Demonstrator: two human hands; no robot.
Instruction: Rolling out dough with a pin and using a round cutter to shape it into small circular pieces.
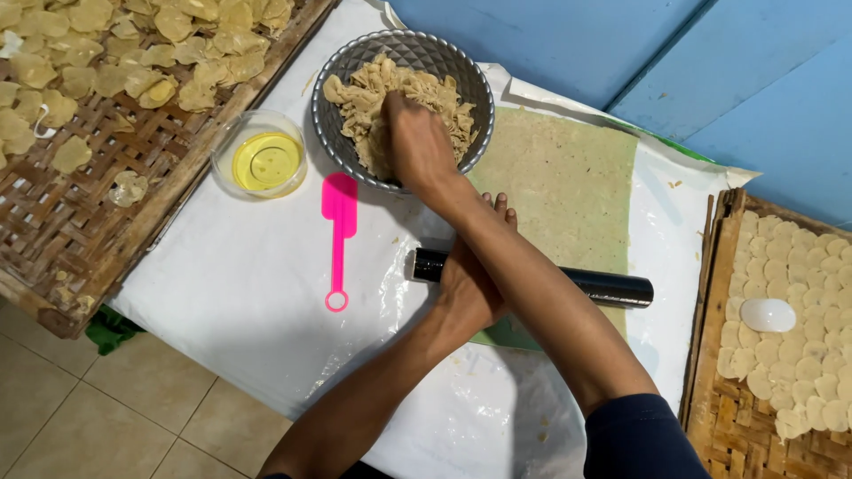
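My arms are crossed. My right hand [417,146] reaches into a grey fluted metal bowl [333,84] and is buried in a heap of beige dough scraps [355,102], its fingers closed in them. My left hand [469,288] lies palm down on a black rolling pin [612,286], partly hidden under my right forearm, with its fingertips stretched onto the flat sheet of rolled dough [559,177]. The pin lies across the near end of that sheet.
A pink plastic spatula [338,222] and a clear bowl of yellow oil [264,160] sit left of the metal bowl on the white plastic cover [240,284]. Woven bamboo trays of round dough pieces flank it, one left [53,222], one right [719,417] with a white round object [768,315].
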